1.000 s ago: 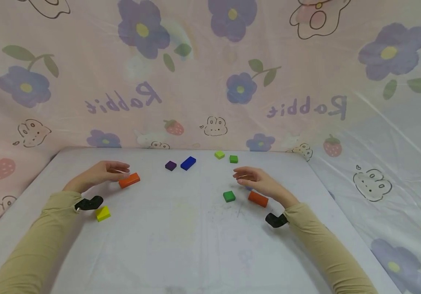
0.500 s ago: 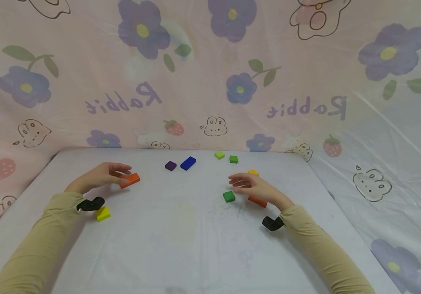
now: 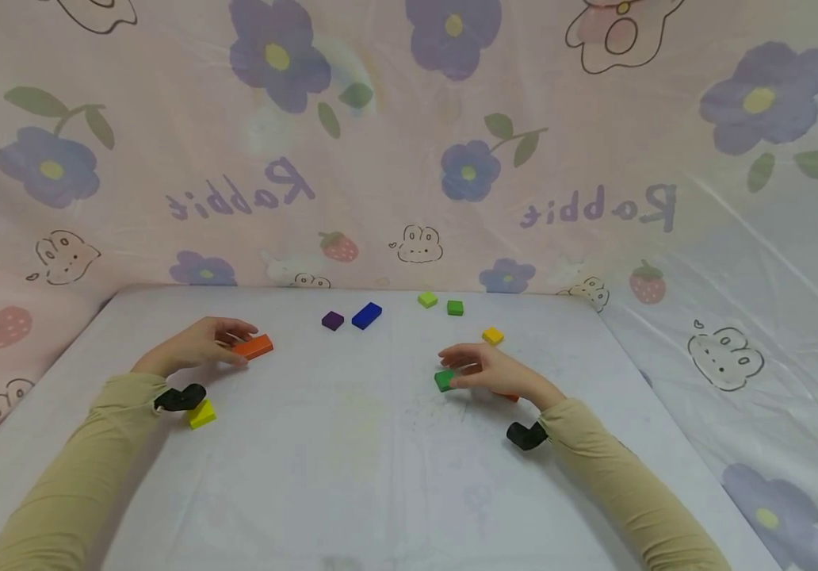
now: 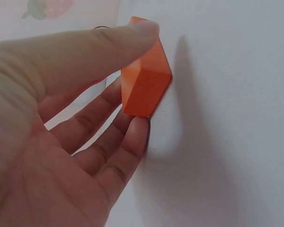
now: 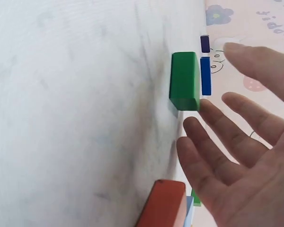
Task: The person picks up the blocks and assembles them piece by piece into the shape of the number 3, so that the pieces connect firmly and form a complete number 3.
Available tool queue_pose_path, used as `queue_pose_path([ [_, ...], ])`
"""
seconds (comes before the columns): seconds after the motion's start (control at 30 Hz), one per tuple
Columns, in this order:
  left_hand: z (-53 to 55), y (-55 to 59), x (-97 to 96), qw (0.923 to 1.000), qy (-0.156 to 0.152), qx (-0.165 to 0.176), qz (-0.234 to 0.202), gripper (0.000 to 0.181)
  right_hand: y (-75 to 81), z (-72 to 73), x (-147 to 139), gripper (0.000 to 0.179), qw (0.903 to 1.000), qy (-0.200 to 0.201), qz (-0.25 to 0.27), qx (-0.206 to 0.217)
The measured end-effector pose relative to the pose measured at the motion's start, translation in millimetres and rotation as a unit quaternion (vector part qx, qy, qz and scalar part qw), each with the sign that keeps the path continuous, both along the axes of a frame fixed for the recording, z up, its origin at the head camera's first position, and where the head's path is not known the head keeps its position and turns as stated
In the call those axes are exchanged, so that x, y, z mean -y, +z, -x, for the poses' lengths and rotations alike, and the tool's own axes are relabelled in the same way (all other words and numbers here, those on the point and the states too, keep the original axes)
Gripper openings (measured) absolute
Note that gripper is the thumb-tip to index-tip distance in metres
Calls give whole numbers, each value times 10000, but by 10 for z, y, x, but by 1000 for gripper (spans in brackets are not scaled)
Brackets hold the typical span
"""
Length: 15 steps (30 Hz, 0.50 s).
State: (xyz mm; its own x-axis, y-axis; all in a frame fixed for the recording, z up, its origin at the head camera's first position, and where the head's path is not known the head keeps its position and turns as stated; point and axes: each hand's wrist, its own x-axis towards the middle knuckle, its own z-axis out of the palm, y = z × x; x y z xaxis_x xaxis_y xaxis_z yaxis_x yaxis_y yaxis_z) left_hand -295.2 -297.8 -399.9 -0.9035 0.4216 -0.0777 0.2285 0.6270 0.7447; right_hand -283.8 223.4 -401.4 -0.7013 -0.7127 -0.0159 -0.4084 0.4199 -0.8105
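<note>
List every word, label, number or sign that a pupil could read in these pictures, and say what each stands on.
"Rabbit", mirror-reversed: on the patterned cloth, head view.
"Rabbit" again, mirror-reversed: farther right on the same cloth.
Lettering at the right wrist view's edge, also on cloth: cut off, not readable as a whole word.
None shows on the orange block in the left hand or the green block by the right hand.

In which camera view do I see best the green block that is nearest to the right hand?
The right wrist view: there the green block looks large and almost wholly visible. The head view shows it much smaller, partly covered by the right hand. The left wrist view does not show it.
</note>
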Motion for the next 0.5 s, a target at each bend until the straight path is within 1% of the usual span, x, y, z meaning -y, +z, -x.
queue_pose_path([
  [0.27,24,-33,-9,9998,-87,-122,159,61,-2,-14,50,53,9999,37,-25,139],
  [0.37,33,-48,-10,9995,-110,-180,247,60,-13,-6,55,52,9999,25,-102,106],
  [0.5,44,-68,-14,9994,-97,-168,302,58,-26,-5,60,51,9997,13,-247,36],
])
